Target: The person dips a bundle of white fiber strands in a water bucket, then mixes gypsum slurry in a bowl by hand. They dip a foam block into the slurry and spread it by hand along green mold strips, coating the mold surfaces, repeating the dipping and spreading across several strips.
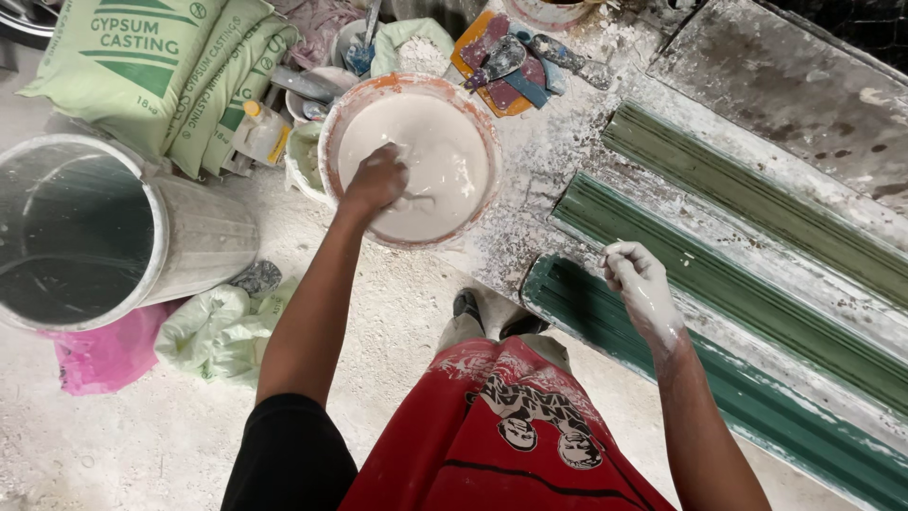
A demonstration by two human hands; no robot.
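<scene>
At upper centre the bucket (331,123) has an orange-stained rim and holds pale, creamy white plaster (440,156). The left hand (376,180) is smeared whitish at the fingers; the right hand (643,289) is coated white all over. The moulds (747,284) on the right are dark green with ribbed lines, dusted white. At upper left the sacks (142,66) are light green with darker green print. The barrel (189,237) is grey-white beside a pink bag (104,360). The shorts (492,435) are red with a black-and-white figure print.
</scene>
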